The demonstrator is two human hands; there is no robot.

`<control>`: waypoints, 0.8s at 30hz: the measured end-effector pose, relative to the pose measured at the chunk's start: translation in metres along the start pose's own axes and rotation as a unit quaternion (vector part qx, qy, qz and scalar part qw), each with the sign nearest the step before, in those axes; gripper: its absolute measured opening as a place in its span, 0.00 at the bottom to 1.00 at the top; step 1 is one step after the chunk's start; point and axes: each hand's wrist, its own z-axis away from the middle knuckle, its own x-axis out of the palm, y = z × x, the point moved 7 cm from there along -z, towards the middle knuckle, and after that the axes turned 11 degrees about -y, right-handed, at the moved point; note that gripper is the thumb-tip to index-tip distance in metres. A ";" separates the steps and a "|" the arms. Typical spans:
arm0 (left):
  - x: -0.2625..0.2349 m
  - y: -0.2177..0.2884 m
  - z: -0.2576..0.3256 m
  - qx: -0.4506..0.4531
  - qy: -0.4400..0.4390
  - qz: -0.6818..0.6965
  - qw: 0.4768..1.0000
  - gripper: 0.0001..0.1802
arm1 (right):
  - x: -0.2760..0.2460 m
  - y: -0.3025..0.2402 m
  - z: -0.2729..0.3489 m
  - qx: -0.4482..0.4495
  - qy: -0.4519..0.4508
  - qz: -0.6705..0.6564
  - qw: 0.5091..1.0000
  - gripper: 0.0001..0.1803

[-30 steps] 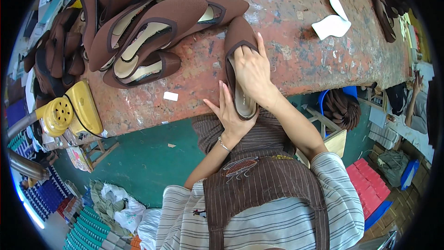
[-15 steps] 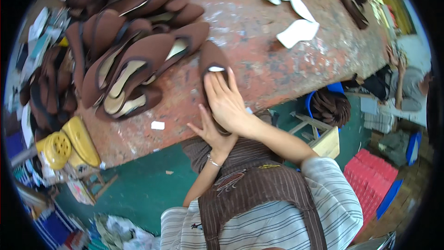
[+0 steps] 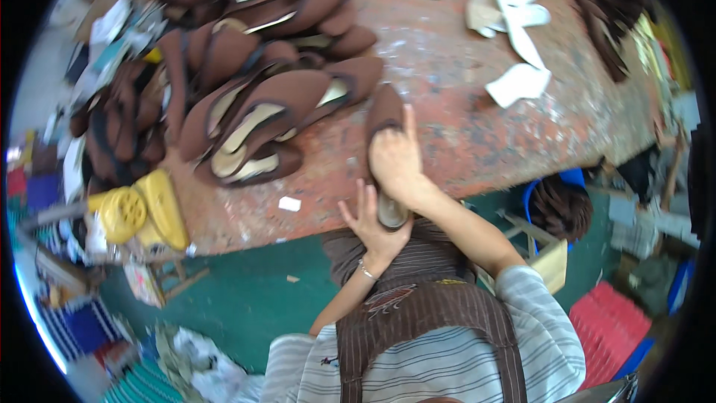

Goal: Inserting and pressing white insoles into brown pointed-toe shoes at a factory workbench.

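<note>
pointing its toe away from the person, the held shoe (image 3: 385,107), brown and soft-looking, is at the near edge of the worn red table (image 3: 447,145). the right hand (image 3: 395,160) is on top of the held shoe with most of its fingers bent, and one finger sticks out straight along the right side of the toe. its fingertips are hidden, so i cannot tell if they pinch anything. the left hand (image 3: 374,222) is at the heel end of the held shoe, with its fingers spread along the left side and the palm under the heel. a thin bracelet (image 3: 365,269) is on that wrist.

to the left of the held shoe is a big pile of brown shoes (image 3: 291,97) (they lie every which way, some on top of others). nearer, also left of it, is a small white card (image 3: 289,204). far left of the held shoe is a round yellow thing with holes (image 3: 123,214). to its right and farther off are flat white pieces (image 3: 518,83), lying in a messy group. below the table, right of the held shoe, is a blue tub (image 3: 530,205) full of brown things (image 3: 559,210), with a wooden stool (image 3: 550,265) next to it.
</note>
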 end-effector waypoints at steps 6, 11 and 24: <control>-0.009 0.008 -0.006 0.013 0.014 0.002 1.000 0.51 | 0.001 -0.003 -0.009 0.004 0.020 0.072 0.997 0.14; -0.007 0.007 -0.010 -0.006 0.001 0.037 0.999 0.49 | -0.005 0.003 -0.015 0.016 -0.005 0.064 0.998 0.15; -0.030 0.009 -0.021 0.045 -0.027 0.065 0.996 0.36 | -0.014 0.005 -0.007 -0.075 -0.038 -0.015 0.996 0.17</control>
